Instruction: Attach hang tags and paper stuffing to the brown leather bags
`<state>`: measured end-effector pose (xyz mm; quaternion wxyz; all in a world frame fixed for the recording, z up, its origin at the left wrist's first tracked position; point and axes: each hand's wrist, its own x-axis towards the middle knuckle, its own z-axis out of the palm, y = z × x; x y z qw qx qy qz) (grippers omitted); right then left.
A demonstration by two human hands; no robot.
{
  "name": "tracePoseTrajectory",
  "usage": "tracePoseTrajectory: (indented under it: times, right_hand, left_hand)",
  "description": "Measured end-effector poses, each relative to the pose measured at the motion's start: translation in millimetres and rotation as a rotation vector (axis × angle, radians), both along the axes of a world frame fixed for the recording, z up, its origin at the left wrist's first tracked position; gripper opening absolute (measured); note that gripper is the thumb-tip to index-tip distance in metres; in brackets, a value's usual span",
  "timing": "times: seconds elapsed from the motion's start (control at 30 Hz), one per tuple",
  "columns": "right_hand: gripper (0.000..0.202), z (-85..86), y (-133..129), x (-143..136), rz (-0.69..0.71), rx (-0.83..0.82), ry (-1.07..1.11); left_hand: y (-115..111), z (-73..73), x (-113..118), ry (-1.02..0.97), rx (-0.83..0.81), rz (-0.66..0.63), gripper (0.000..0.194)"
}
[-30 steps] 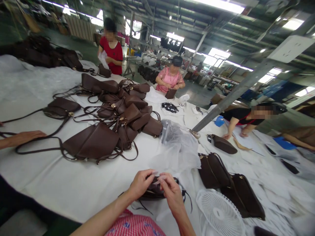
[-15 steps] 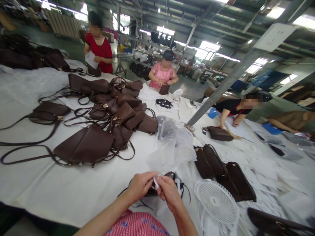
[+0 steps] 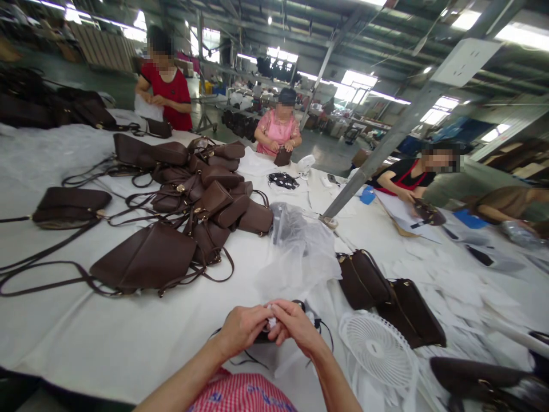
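My left hand [image 3: 243, 328] and my right hand [image 3: 295, 324] meet at the table's near edge, fingers pinched together on a small white piece [image 3: 271, 321]. Its exact shape is mostly hidden by the fingers. Beneath them lies a dark item [image 3: 261, 337] with thin black cords spreading to both sides, largely covered by my hands. Just beyond is crumpled translucent plastic [image 3: 295, 246]. A heap of dark brown bags with straps [image 3: 148, 256] covers the table to the left.
A white fan [image 3: 377, 350] stands close at right, beside two dark bags [image 3: 364, 278]. A grey metal pole [image 3: 373, 163] rises beyond them. Three people work across the table; another person's arm shows at far right. White sheets [image 3: 454, 292] lie scattered at right.
My fingers have closed nearer together around the white piece. The person in black and red at right now holds up the dark bag that lay on the table. The view has shifted slightly.
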<state>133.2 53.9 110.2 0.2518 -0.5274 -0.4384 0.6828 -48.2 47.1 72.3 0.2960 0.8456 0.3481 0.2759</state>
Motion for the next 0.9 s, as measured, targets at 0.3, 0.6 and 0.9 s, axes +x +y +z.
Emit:
tracePoseTrajectory:
  times: [0.3, 0.6, 0.9]
  right_hand:
    - [0.016, 19.9, 17.5, -0.6, -0.088, 0.788, -0.439]
    - [0.022, 50.2, 16.3, -5.3, -0.107, 0.875, -0.402]
    - [0.071, 37.5, 12.0, -10.6, 0.152, 0.606, -0.538]
  left_hand:
    - [4.8, 29.7, -3.0, 0.024, -0.203, -0.034, 0.010]
    - [13.7, 44.4, -7.3, 0.204, -0.211, -0.139, 0.012]
    - [64.1, 60.1, -19.0, 0.208, -0.458, -0.403, 0.014]
